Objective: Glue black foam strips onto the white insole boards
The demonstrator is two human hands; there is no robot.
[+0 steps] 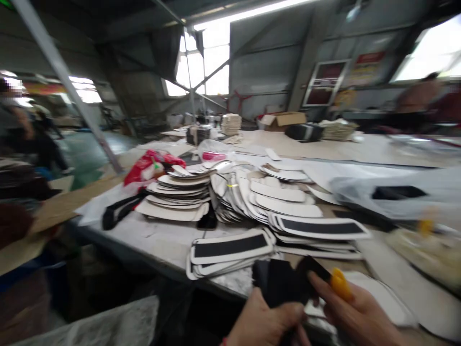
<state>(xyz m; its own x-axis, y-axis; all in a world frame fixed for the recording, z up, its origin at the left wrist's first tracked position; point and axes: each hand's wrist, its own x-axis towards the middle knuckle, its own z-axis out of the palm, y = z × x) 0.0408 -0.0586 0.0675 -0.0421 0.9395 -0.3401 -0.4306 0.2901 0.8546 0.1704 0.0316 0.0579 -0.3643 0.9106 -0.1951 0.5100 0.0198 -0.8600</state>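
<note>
Low at the front of the table, a dark, flat, flexible piece is held between my two hands, bent or overlapping itself. My left hand is closed on its lower left part, thumb on top. Fingers of my right hand pinch its right end. A small yellow object shows at the right hand's fingers; blur hides what it is. Just beyond the hands lies a stack of white-rimmed panels with black centres. To its right is a similar stack.
Piles of white curved panels cover the middle of the table. A red plastic bag lies behind them at left. Clear plastic wrap is at right, and a cardboard box stands farther back. A slanted metal pole rises at left. People are in the background.
</note>
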